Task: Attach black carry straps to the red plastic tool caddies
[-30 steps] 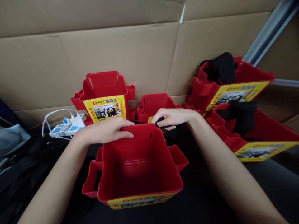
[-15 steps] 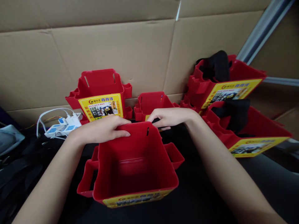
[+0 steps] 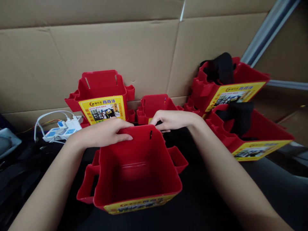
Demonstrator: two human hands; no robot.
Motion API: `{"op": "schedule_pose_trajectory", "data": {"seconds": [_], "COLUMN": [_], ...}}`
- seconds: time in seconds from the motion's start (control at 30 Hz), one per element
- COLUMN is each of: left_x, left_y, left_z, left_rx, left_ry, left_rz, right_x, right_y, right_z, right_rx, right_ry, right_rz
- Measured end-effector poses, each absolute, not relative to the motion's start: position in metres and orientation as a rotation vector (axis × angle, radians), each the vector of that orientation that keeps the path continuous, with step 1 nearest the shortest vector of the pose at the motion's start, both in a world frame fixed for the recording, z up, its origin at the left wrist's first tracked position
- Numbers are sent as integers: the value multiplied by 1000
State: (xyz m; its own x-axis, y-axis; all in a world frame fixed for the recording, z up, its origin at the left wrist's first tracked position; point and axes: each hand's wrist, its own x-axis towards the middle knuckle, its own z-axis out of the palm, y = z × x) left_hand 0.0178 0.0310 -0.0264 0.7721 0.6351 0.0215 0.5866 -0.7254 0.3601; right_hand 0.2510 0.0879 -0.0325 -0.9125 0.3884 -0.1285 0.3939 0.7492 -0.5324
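A red plastic bin (image 3: 137, 173) with a yellow label on its near side sits open in front of me on a dark surface. My left hand (image 3: 103, 133) grips the bin's far rim at the left, fingers curled over the edge. My right hand (image 3: 172, 119) is closed just behind the far rim at the right, by a narrow slot in the wall. It pinches something dark that I cannot make out.
More red bins stand along a cardboard wall (image 3: 144, 54): one with a yellow label (image 3: 101, 96) at the left, a small one (image 3: 155, 104) in the middle, two with black straps (image 3: 226, 83) at the right. A white power strip (image 3: 61, 130) with cables lies at the left.
The view has shifted slightly, and the bin and both hands sit a little further left and lower. My right hand has closed in tighter behind the rim, hiding the dark piece it pinches.
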Motion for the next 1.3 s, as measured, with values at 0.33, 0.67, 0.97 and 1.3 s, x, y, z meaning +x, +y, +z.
{"op": "schedule_pose_trajectory", "data": {"seconds": [0.33, 0.67, 0.97, 1.3], "left_x": [17, 17, 17, 35], "left_y": [29, 30, 33, 1], "left_z": [-27, -26, -28, -22], "left_rx": [2607, 2587, 2681, 2764], "left_ry": [858, 877, 994, 1271], "left_rz": [189, 189, 240, 460], "right_x": [253, 251, 260, 234], "right_y": [75, 75, 63, 38], "right_z": [-24, -25, -12, -13], "right_rx": [657, 606, 879, 1032], "right_ry": [2835, 2826, 2804, 3110], "right_rz": [-961, -1033, -1054, -408]}}
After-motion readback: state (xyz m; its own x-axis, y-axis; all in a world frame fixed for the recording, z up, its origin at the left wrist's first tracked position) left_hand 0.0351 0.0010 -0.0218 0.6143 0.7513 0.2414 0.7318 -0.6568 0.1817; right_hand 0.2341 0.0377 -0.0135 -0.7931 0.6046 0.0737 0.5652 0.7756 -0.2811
